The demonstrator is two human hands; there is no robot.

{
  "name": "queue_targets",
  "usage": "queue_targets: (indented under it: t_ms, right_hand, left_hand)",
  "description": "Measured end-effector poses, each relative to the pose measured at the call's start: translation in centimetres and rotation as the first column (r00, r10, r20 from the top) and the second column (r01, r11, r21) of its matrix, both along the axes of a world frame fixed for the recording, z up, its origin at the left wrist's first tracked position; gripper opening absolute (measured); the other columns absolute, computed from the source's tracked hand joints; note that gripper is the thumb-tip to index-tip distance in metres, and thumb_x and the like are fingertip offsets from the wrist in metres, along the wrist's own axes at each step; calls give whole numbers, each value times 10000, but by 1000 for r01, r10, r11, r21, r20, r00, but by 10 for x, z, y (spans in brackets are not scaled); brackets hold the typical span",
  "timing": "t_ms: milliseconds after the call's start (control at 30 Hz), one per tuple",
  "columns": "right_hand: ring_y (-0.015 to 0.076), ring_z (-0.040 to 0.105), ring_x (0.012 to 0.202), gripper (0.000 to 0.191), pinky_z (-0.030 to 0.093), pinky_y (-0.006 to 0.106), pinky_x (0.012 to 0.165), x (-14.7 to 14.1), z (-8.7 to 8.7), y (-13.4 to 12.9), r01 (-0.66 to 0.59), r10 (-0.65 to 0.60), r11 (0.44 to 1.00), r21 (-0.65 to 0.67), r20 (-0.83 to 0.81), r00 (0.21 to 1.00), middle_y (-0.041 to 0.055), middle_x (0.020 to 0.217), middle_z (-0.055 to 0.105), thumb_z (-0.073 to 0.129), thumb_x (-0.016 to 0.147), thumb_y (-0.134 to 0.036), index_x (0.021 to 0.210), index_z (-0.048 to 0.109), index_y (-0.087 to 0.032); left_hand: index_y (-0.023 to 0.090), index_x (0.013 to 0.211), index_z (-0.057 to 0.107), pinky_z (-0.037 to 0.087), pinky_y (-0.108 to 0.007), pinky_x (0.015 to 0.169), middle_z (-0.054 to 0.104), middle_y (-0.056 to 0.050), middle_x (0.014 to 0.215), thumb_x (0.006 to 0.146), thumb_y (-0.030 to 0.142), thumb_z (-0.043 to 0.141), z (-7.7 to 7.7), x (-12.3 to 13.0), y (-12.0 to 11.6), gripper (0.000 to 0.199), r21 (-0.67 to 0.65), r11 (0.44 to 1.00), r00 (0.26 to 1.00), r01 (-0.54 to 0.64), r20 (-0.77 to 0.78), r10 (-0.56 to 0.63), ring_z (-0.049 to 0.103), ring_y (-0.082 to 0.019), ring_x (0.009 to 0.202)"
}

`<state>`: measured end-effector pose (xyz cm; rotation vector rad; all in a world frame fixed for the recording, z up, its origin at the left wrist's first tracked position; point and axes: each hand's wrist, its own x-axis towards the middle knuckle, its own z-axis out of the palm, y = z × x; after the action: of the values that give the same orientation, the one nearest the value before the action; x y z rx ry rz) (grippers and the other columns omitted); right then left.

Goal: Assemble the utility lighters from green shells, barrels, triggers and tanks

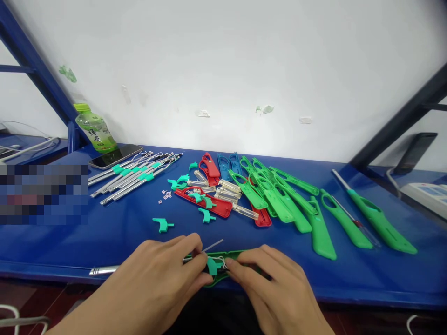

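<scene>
Blue table (118, 232): two hands (167, 274) (275, 279) on one casing (232, 254).

Lettering here, upper left of the frame: dark characters running down the label (98, 136) of a green-capped bottle (86, 122), bold strokes, but too small and blurred to read! Over to the right edge now, a white device (417, 197) shows its blue panel (435, 190), and any print on that stays illegible too.
</scene>
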<state>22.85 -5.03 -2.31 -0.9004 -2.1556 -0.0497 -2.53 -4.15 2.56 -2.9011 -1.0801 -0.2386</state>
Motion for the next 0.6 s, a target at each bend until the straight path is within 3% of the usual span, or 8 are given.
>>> queue_targets:
  t_ms: [233,400,600]
  right_hand:
    - [143,738,777,198,586,280,740,1,-1,0,-40,27,989,-142,-95,995,-7,954,804,599,1142,-184,1120,787,-240]
    - [147,736,758,188,591,278,725,-3,-6,2,-37,10,984,-176,-151,988,-16,921,796,612,1150,-247,1087,789,-261]
    - [132,748,795,208,598,236,745,-7,-3,2,-39,-32,961,-274,-251,968,-32,919,792,639,1145,-334,1013,789,-277]
  left_hand:
    - [263,1078,773,465,-333,644,772,-33,1046,1131,212,574,2,4,-5,212,-30,995,994,-92,-65,90,714,-211,781]
    - [283,1145,777,470,-303,661,766,-58,1138,1095,174,592,-4,0,-10,220,40,998,994,-43,-98,47,723,-217,885]
    - [270,1071,774,449,-315,622,778,-64,1116,1023,123,629,-4,3,-10,211,65,998,988,5,-157,5,731,-245,880]
